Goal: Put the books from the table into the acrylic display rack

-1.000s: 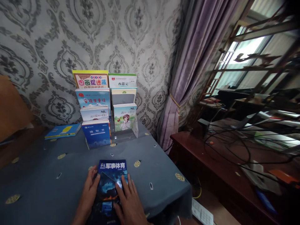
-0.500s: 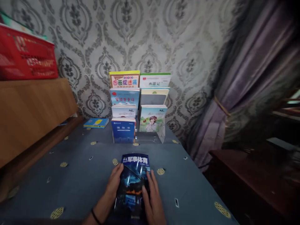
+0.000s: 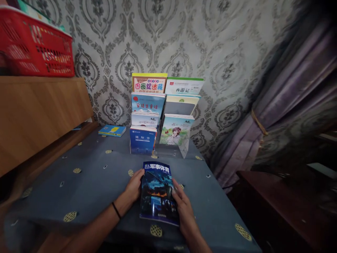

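A dark blue book (image 3: 158, 191) with Chinese lettering and a military picture on its cover is held between both hands, above the near part of the table. My left hand (image 3: 134, 184) grips its left edge, the thumb at the upper side. My right hand (image 3: 183, 203) is closed on the right edge, thumb on the cover and fingers partly hidden behind. Beyond the book stands a clear book rack (image 3: 185, 146) in two columns. A blue booklet (image 3: 143, 140) is at its front left, and a book with a drawn girl (image 3: 176, 131) at its front right.
A blue book (image 3: 112, 130) lies flat at the table's back left. The patterned blue tablecloth (image 3: 94, 189) covers the table. To the left, a red basket (image 3: 39, 45) sits on a wooden cabinet (image 3: 44, 116). A purple curtain (image 3: 237, 154) hangs at the right beside a dark red surface (image 3: 276, 196).
The book has come up and away from me, tilting so its whole cover shows. My right hand has shifted from lying over the cover to gripping the right edge. The view has turned slightly.
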Motion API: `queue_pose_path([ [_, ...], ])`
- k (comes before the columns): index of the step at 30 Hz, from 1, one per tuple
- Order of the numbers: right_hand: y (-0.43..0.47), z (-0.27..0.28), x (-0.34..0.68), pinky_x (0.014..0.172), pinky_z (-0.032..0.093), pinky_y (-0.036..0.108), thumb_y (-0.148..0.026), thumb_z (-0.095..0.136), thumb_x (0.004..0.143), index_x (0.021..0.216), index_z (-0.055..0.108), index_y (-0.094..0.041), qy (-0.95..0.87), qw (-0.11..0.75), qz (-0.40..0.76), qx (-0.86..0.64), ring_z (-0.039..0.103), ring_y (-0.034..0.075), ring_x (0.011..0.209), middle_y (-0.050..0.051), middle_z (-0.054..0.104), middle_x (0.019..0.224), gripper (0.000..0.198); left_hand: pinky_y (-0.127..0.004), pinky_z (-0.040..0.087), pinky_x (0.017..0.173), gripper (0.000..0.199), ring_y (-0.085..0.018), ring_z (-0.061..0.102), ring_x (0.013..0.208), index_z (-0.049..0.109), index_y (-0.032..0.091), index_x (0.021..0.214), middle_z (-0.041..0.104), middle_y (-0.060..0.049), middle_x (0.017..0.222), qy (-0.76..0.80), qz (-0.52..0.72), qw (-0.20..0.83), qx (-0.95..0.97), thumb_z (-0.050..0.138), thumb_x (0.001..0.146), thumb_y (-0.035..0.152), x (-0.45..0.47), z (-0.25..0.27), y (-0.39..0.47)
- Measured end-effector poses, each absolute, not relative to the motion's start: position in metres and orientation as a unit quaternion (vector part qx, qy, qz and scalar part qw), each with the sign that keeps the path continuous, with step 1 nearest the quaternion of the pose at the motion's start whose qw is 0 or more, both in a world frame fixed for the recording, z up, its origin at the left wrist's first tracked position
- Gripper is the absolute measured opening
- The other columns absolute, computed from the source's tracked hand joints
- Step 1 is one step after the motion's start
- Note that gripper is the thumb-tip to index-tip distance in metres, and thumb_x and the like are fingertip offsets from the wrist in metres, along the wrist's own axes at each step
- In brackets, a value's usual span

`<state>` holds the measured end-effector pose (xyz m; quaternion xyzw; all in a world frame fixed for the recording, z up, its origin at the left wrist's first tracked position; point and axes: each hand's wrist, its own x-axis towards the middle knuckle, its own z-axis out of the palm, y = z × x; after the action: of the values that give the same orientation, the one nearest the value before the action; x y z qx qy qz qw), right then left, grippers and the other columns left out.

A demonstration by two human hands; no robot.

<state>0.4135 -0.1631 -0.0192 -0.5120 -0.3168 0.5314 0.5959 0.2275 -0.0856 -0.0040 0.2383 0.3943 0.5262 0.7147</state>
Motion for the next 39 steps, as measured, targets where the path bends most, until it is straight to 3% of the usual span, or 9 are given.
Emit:
queue_pose_path([
  [5, -0.155, -0.01, 0.431, 0.091, 0.058, 0.048, -0.047, 0.08, 0.069, 0.124, 0.067, -0.025, -0.283, 0.575, 0.594, -0.486, 0.07, 0.031, 0.112, 0.005, 0.076, 0.116, 0.06, -0.024, 0.055, 0.063, 0.019, -0.014, 0.068, 0.063, 0.071, 0.016, 0.09, 0.075, -0.003, 0.079, 0.352, 0.446, 0.768, 0.297, 0.08, 0.077, 0.026, 0.222, 0.024, -0.082],
  [10, -0.138, 0.009, 0.445, 0.085, 0.056, 0.042, -0.054, 0.082, 0.062, 0.097, 0.073, -0.021, -0.354, 0.585, 0.577, -0.445, 0.073, 0.029, 0.092, 0.005, 0.079, 0.094, 0.048, -0.023, 0.053, 0.057, 0.019, -0.013, 0.066, 0.064, 0.071, 0.017, 0.093, 0.073, -0.003, 0.082, 0.361, 0.397, 0.76, 0.367, 0.08, 0.077, 0.022, 0.219, 0.053, -0.063],
  [13, -0.125, 0.021, 0.456, 0.079, 0.055, 0.037, -0.056, 0.083, 0.062, 0.096, 0.071, -0.021, -0.385, 0.594, 0.564, -0.426, 0.072, 0.025, 0.082, 0.003, 0.078, 0.088, 0.05, -0.023, 0.052, 0.059, 0.019, -0.013, 0.065, 0.066, 0.071, 0.016, 0.089, 0.073, -0.003, 0.082, 0.37, 0.4, 0.74, 0.394, 0.081, 0.074, 0.02, 0.226, 0.07, -0.051],
  [18, -0.107, 0.035, 0.477, 0.077, 0.052, 0.034, -0.059, 0.076, 0.069, 0.104, 0.068, -0.022, -0.45, 0.587, 0.525, -0.422, 0.07, 0.023, 0.08, 0.003, 0.077, 0.09, 0.052, -0.018, 0.041, 0.049, 0.029, -0.009, 0.057, 0.057, 0.066, 0.015, 0.079, 0.064, 0.001, 0.07, 0.376, 0.425, 0.688, 0.453, 0.087, 0.064, 0.029, 0.242, 0.085, -0.038],
  [22, -0.087, 0.043, 0.495, 0.088, 0.051, 0.037, -0.056, 0.069, 0.077, 0.103, 0.069, -0.023, -0.526, 0.598, 0.431, -0.425, 0.069, 0.023, 0.089, 0.003, 0.076, 0.094, 0.043, -0.016, 0.034, 0.046, 0.037, -0.008, 0.052, 0.056, 0.063, 0.016, 0.079, 0.056, 0.005, 0.065, 0.38, 0.468, 0.611, 0.513, 0.087, 0.059, 0.037, 0.256, 0.098, -0.028],
  [26, -0.059, 0.053, 0.511, 0.09, 0.051, 0.04, -0.046, 0.065, 0.079, 0.098, 0.07, -0.022, -0.576, 0.62, 0.302, -0.438, 0.067, 0.025, 0.094, 0.004, 0.075, 0.096, 0.031, -0.022, 0.044, 0.054, 0.03, -0.011, 0.053, 0.061, 0.063, 0.017, 0.082, 0.056, 0.004, 0.069, 0.374, 0.52, 0.51, 0.575, 0.078, 0.065, 0.038, 0.275, 0.118, -0.017],
  [29, -0.038, 0.062, 0.518, 0.088, 0.051, 0.039, -0.041, 0.06, 0.083, 0.104, 0.07, -0.021, -0.585, 0.635, 0.228, -0.45, 0.065, 0.024, 0.095, 0.007, 0.074, 0.103, 0.031, -0.023, 0.044, 0.056, 0.019, -0.012, 0.052, 0.063, 0.061, 0.018, 0.083, 0.056, 0.002, 0.071, 0.353, 0.542, 0.444, 0.619, 0.068, 0.073, 0.033, 0.288, 0.134, -0.007],
  [34, -0.008, 0.077, 0.518, 0.077, 0.055, 0.034, -0.041, 0.053, 0.087, 0.121, 0.065, -0.022, -0.567, 0.669, 0.197, -0.437, 0.064, 0.024, 0.1, 0.011, 0.068, 0.12, 0.041, -0.023, 0.044, 0.061, 0.008, -0.014, 0.053, 0.069, 0.056, 0.019, 0.085, 0.055, 0.001, 0.075, 0.359, 0.569, 0.362, 0.645, 0.058, 0.081, 0.026, 0.303, 0.153, 0.008],
  [39, 0.014, 0.079, 0.514, 0.087, 0.054, 0.04, -0.039, 0.051, 0.089, 0.123, 0.064, -0.023, -0.552, 0.695, 0.148, -0.437, 0.062, 0.026, 0.105, 0.011, 0.065, 0.12, 0.04, -0.025, 0.043, 0.067, 0.004, -0.016, 0.053, 0.076, 0.054, 0.021, 0.087, 0.056, 0.0, 0.08, 0.352, 0.58, 0.298, 0.672, 0.054, 0.086, 0.025, 0.309, 0.155, 0.022],
])
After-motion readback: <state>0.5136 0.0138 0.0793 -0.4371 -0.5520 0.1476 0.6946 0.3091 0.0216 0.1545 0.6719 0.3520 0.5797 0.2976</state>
